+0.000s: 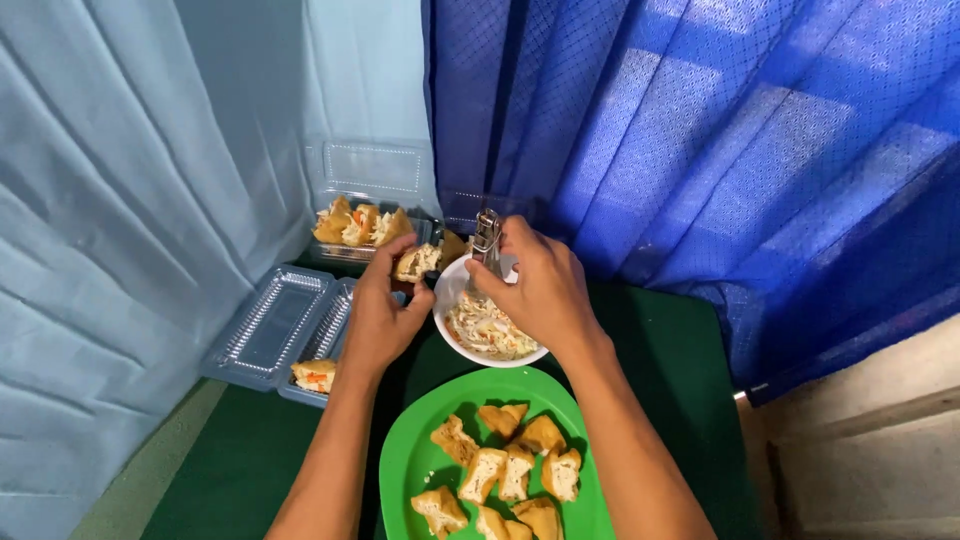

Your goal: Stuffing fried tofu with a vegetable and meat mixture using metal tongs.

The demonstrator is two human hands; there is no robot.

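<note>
Tofu piece (418, 262): pinched in left hand (380, 320), beside white bowl (450, 285).
Right hand (540, 290): grips metal tongs (486, 240) over bowl.
Clear boxes (270, 325): table's left edge.
Green plate (420, 470): near edge.

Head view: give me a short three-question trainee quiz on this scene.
1. What does the left hand hold?
2. True or false: the plate is blue.
3. The right hand holds tongs over: A) the bowl B) the tray

Key: 1. a stuffed tofu piece; 2. false, it is green; 3. A
</note>
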